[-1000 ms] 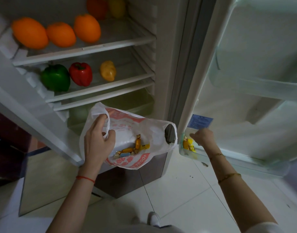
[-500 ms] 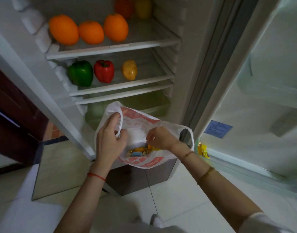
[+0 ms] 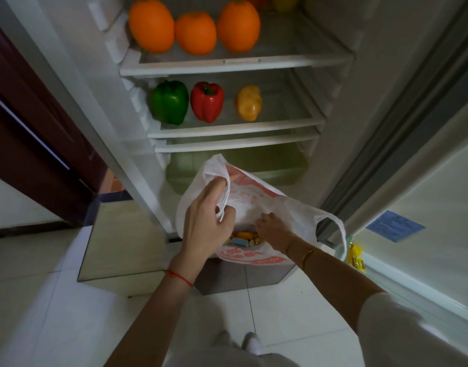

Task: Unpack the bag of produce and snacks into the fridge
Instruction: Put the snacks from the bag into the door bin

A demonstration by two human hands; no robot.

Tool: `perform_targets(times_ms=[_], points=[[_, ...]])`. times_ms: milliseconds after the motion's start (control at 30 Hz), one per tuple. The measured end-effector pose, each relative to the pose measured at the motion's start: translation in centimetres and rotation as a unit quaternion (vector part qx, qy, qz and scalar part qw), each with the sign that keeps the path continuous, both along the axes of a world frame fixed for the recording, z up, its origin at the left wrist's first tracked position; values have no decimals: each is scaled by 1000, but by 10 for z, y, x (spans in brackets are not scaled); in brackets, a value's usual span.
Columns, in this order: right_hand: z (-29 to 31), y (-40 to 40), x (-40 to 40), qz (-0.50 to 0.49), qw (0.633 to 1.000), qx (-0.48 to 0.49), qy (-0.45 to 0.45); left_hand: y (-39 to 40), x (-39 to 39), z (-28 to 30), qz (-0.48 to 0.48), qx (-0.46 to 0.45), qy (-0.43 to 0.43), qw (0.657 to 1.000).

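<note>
White plastic bag (image 3: 256, 197) gripped by left hand (image 3: 209, 221); right hand (image 3: 273, 230) inside, grip unclear.

We see open shelf room to the right of the three oranges (image 3: 194, 31) on the upper shelf (image 3: 235, 65), and a bare stretch right of the yellow pepper (image 3: 249, 103) below, while the green pepper (image 3: 170, 102) and red pepper (image 3: 207, 101) crowd the left. The bag (image 3: 256, 205) hangs in front of the drawer (image 3: 277, 165), its mouth taken up by our right hand (image 3: 276, 231). One yellow packet (image 3: 356, 256) sits at the near end of the door bin (image 3: 412, 284), the rest bare.
</note>
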State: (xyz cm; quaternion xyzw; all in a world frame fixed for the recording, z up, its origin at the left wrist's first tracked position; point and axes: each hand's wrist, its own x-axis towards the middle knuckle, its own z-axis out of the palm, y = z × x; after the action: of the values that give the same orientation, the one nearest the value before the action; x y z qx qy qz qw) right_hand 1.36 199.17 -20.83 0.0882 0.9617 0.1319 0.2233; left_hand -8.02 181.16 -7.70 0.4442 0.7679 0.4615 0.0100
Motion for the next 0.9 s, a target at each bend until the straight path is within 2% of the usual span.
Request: perform_targets(times_ms=[300,567,700,833,900], points=[[-10,12,1,27,996,78,-29,8,-1,1,4,-2,21,1000],[-13,16,3,15,996,65,-55,8,-1,0,-9,-2,9,1000],[-7,16,-1,18,998,53,-13,9,-1,0,-11,11,15,1000],[2,11,-6,-25,995,-56,81,9,-3,1,-40,20,-12,999],[14,1,-12,-107,980,-120,117,10,-4,5,-50,24,-13,998]])
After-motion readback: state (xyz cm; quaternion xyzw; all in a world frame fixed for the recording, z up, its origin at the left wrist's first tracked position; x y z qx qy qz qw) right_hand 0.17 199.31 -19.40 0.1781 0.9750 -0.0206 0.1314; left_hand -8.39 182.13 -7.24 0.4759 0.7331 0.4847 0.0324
